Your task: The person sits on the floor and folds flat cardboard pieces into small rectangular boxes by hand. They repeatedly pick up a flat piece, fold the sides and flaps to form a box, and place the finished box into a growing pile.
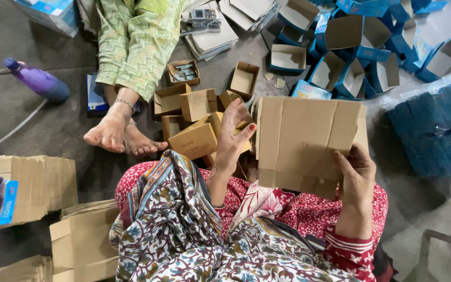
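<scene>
Patterned cloth (183, 230) drapes over the person's lap closest to the lens, and just above it both hands work a flat cardboard sheet (303, 141). That creased brown sheet is held upright over the knees, between the two hands, its scored fold lines running up and down. On the sheet's lower right edge, the right hand (358, 177) is clamped, thumb on the near face and fingers wrapped behind. At the sheet's left edge is the left hand (236, 138), fingers loosely curled and partly spread; whether it pinches the edge or only rests against it cannot be told, since the sheet hides the contact. To fold such a sheet well, I judge the right hand's grip should stay firm near the bottom while the left presses along a scored crease rather than across it, so the panels bend square and the corners do not crush. Just beyond the left hand lies a cluster of small brown boxes (196, 138), some closed, some open. Farther out past them another person's bare feet (118, 133) rest on the grey floor, below a green zigzag garment. Up and to the right of the right hand sits a heap of open blue boxes (356, 52). Left of the left hand, well apart, stacks of flat cardboard (37, 183) lie by the knee, and a purple bottle (37, 81) lies farther off.
</scene>
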Motion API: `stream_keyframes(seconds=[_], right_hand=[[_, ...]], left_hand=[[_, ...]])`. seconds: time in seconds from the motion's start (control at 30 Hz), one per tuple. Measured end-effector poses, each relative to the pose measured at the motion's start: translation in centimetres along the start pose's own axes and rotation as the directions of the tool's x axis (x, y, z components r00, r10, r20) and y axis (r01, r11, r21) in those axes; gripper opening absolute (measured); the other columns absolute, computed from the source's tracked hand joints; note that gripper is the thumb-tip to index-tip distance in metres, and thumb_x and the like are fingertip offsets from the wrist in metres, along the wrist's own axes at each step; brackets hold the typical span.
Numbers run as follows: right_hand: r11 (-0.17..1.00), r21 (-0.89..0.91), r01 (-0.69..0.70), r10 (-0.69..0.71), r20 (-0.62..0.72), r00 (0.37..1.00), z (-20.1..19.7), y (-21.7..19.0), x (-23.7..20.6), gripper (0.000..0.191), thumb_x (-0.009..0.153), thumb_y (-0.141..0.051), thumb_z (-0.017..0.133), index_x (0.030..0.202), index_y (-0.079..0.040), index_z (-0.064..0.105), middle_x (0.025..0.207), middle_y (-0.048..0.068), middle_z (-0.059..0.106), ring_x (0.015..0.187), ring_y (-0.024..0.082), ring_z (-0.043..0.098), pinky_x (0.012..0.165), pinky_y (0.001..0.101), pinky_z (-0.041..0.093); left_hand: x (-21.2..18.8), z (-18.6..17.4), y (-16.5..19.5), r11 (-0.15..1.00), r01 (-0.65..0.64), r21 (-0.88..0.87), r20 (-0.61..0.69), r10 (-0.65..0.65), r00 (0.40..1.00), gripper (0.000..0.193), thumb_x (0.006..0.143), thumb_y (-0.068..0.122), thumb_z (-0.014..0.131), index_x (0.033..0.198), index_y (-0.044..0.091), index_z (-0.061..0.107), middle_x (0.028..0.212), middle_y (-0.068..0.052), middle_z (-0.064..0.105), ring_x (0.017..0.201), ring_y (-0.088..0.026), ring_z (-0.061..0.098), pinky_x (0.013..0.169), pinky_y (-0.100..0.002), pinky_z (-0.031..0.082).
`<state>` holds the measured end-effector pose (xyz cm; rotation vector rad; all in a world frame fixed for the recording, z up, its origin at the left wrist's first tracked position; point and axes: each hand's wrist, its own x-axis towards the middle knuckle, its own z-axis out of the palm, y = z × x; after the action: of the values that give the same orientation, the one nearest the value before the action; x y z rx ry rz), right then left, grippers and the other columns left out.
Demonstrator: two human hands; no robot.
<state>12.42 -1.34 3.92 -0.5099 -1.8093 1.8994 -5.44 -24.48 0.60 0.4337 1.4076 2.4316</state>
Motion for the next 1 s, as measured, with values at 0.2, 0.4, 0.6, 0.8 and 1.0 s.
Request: stream_keyframes(seconds=[0.2,0.4,0.6,0.8,1.0], right_hand=[[0.969,0.191,-0.154,0.126,0.149,0.981,3.0,0.0,0.3,0.058,0.092,0.006,0.057,0.148,-0.001,0.045,0.137,0.010,0.061,0.124,0.018,0.060,0.104,0.0319,0.050],[0.993,0.115,-0.017,0.010,0.062,0.998,5.2,-2.7,0.4,0.068,0.090,0.004,0.064,0.153,-0.001,0.038,0.142,0.012,0.055,0.131,0.023,0.055,0.111,0.0350,0.046],[0.989,0.135,0.052,-0.065,0.095,0.993,6.1,-2.9,0.2,0.079,0.083,0.008,0.064,0.157,-0.002,0.039,0.150,0.012,0.053,0.141,0.024,0.053,0.122,0.0345,0.043],[0.963,0.254,0.090,-0.119,0.103,0.988,5.1,-1.2,0.9,0.079,0.080,0.013,0.063,0.155,-0.003,0.043,0.144,0.011,0.059,0.135,0.023,0.058,0.118,0.0352,0.048],[0.961,0.262,0.091,-0.112,0.065,0.992,3.9,0.8,1.0,0.047,0.087,0.013,0.068,0.130,-0.007,0.059,0.124,0.005,0.062,0.115,0.015,0.060,0.104,0.0264,0.049]], left_hand=[[-0.9,-0.6,-0.3,0.988,0.142,0.055,0.156,-0.149,0.976,0.041,0.100,0.021,0.073,0.133,-0.001,0.063,0.110,-0.002,0.071,0.096,-0.007,0.063,0.086,-0.022,0.052],[-1.5,-0.9,0.5,0.977,0.214,-0.005,0.209,-0.208,0.955,0.036,0.096,0.022,0.074,0.124,-0.001,0.064,0.102,0.000,0.071,0.087,-0.005,0.064,0.076,-0.021,0.052],[-2.2,-1.1,0.8,0.981,0.194,-0.007,0.118,-0.192,0.974,0.035,0.101,0.025,0.071,0.123,-0.002,0.066,0.105,0.000,0.070,0.094,-0.006,0.062,0.085,-0.021,0.049],[-1.8,-0.5,0.7,0.981,0.178,-0.080,0.101,-0.170,0.980,0.034,0.101,0.022,0.070,0.125,-0.002,0.067,0.109,0.000,0.069,0.101,-0.006,0.062,0.095,-0.021,0.050],[-1.7,0.0,0.9,0.957,0.214,-0.194,0.081,-0.202,0.976,0.039,0.100,0.015,0.070,0.134,-0.002,0.062,0.118,-0.004,0.070,0.107,-0.010,0.064,0.097,-0.025,0.050]])
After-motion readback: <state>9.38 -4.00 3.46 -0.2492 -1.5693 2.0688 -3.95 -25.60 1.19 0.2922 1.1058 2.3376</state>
